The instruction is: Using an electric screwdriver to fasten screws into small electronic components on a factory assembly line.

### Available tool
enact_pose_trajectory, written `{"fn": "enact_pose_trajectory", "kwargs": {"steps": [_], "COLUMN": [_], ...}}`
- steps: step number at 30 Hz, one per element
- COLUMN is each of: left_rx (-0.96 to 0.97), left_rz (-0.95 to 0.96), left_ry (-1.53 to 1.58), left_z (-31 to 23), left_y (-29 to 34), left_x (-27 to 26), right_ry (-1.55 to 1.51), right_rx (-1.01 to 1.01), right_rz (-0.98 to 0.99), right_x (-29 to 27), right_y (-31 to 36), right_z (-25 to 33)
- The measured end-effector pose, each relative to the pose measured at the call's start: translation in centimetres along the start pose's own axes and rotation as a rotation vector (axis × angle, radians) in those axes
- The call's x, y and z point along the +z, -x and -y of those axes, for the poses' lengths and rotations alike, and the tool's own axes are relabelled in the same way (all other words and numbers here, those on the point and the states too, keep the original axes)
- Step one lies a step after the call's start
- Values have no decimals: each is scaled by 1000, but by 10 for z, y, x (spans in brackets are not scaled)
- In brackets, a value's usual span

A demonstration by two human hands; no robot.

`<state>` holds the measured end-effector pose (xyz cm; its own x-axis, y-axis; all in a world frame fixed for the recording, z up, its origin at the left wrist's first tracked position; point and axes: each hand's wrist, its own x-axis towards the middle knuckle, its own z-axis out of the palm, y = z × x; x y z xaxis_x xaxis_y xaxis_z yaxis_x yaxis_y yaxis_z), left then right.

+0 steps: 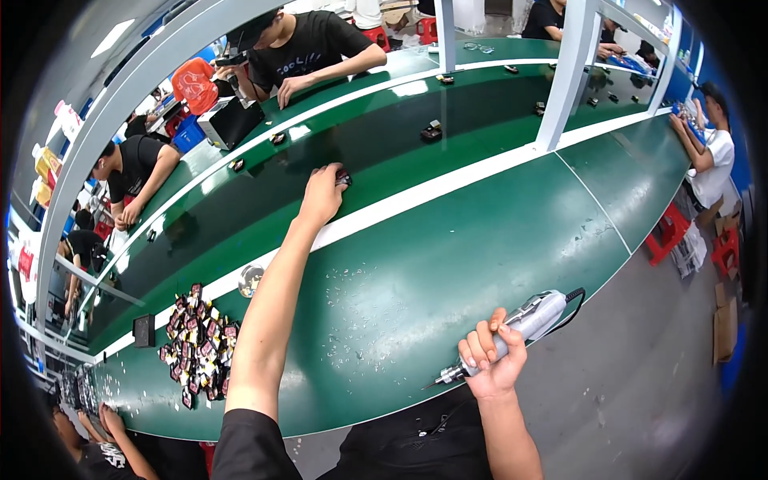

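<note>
My left hand (322, 197) stretches out over the green conveyor belt (384, 152), its fingers closed around a small black part (343, 178). In my right hand (494, 358) is a silver electric screwdriver (534, 316), held above the near edge of the green table (448, 264). Its thin bit (436, 384) points left and a black cord leaves its far end. Left of my left forearm lies a heap of small black parts with red and pale bits (194, 346). A round dish (250, 280) sits beside that forearm, partly hidden by it.
More small black parts, such as one (432, 130), ride on the belt. Grey frame posts (566, 80) rise from the table. A black box (144, 330) stands by the heap. Tiny clear bits (360, 312) litter the tabletop. Several people work around the belt, one (308, 56) opposite me.
</note>
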<state>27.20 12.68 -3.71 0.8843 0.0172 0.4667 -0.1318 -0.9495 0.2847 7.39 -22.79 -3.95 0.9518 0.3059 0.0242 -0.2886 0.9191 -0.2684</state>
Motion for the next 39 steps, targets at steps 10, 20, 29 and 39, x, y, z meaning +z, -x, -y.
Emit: {"fn": "enact_pose_trajectory", "kwargs": {"steps": [10,20,29,39], "left_rx": [525,570,490,644], "left_rz": [403,402,469,299], "left_ry": [395,405,296,228], "left_z": [-203,-238,-256,-251], "left_y": [135,183,189,194], "left_x": [-55,-50,-55,-44], "right_ry": [9,170,159,147], "right_rx": [48,28,79,92], "right_rz": [-30,-28,-152,-218], "right_x": [-6,-4,-9,-14], "right_y": [18,49,60,60], "right_z": [9,14,4,0]}}
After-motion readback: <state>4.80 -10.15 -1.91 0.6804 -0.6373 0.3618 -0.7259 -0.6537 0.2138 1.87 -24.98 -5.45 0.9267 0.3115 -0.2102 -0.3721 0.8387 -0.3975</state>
